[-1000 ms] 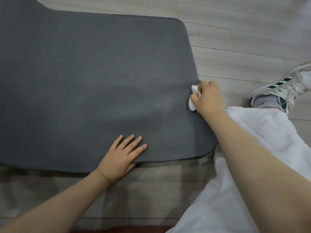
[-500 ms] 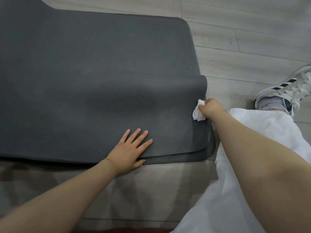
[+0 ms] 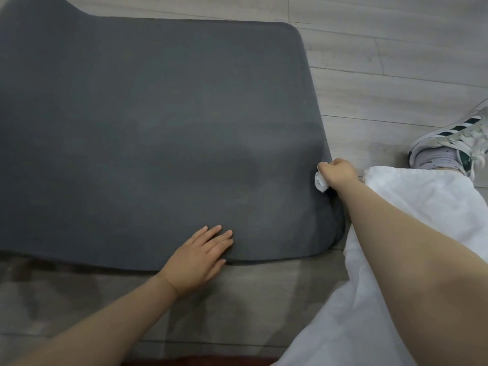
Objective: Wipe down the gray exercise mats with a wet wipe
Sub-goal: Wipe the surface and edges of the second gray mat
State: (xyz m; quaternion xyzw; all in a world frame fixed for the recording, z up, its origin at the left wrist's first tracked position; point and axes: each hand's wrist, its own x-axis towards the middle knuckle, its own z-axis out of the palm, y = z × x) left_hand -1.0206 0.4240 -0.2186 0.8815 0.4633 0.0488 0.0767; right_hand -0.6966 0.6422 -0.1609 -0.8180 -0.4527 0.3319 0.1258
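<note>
Gray mat [image 3: 158,133] runs left to right across the floor [image 3: 396,62]; left hand [image 3: 196,260] flat on its near edge, right hand [image 3: 339,173] fisted around wipe [image 3: 320,181] at right edge.

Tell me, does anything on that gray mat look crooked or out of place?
Mostly tidy. One oddity: at the near right corner a second mat edge peeks out beneath the top gray mat, so the two aren't squarely stacked. The right hand clutches the wet wipe there.
</note>
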